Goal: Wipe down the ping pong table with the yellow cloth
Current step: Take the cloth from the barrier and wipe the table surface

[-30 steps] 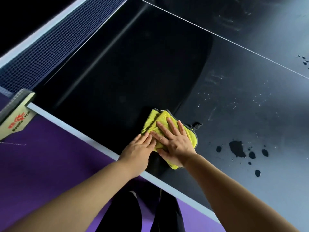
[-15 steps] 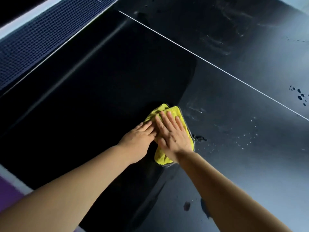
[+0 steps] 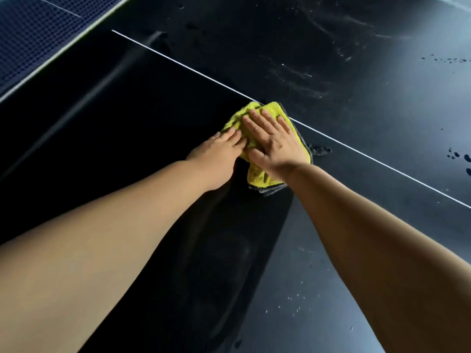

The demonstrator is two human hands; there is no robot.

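Cloth [image 3: 257, 178] flat on table [image 3: 382, 110], under both hands. Right hand [image 3: 276, 146] fingers straight, spread, pressing; left hand [image 3: 216, 154] fingertips straight, on cloth's left edge.

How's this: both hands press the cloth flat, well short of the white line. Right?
No: the head view shows left hand and right hand pressing the cloth flat, but its far edge overlaps the white line.

We are resting our left hand [image 3: 216, 154] and right hand [image 3: 275, 141] side by side on the cloth [image 3: 258, 177], which is lying on the table [image 3: 127, 149], overlapping the line [image 3: 382, 161], right of the net [image 3: 38, 34].
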